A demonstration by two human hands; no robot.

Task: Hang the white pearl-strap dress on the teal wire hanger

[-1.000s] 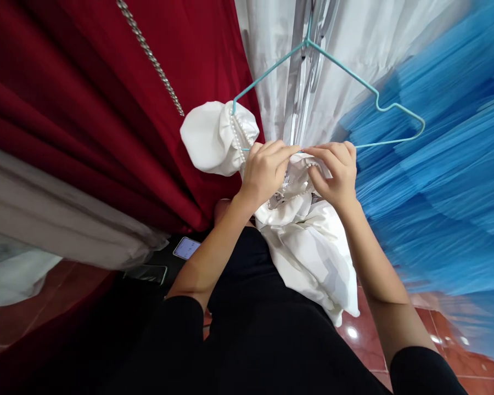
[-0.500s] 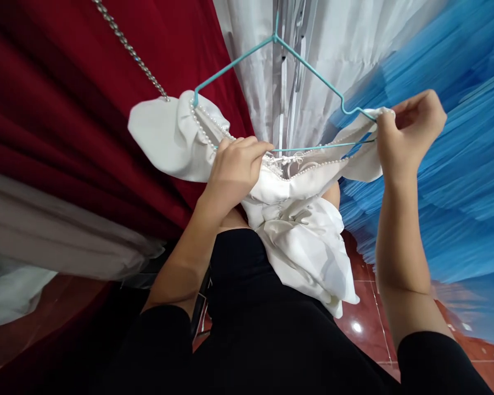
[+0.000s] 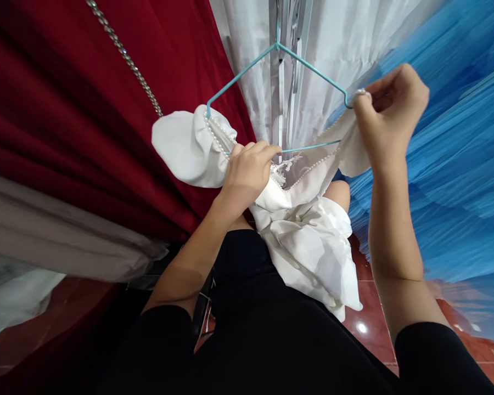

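Note:
A white dress (image 3: pixel 313 241) with pearl-trimmed neckline hangs from a light blue wire hanger (image 3: pixel 242 72). My left hand (image 3: pixel 249 167) is closed over the dress's bodice and the hanger's lower bar, left of the neckline's middle. At the hanger's right end, my right hand (image 3: pixel 389 118) pinches the pearl-edged strap between thumb and fingers and holds it up beside the hanger's corner. The puffed left sleeve (image 3: pixel 185 145) drapes over the hanger's left end. The skirt part bunches against my lap.
Red cloth (image 3: pixel 148 66) hangs at the left, with a beaded chain (image 3: pixel 125 55) before it. White cloth (image 3: pixel 337 38) and metal rails (image 3: pixel 286 82) stand behind the hanger. Blue tulle (image 3: pixel 465 181) fills the right. Red tiles (image 3: pixel 370 307) show below.
My right hand has moved left and up with the strap, close to the hanger's right corner. My left hand and the left sleeve have shifted slightly right.

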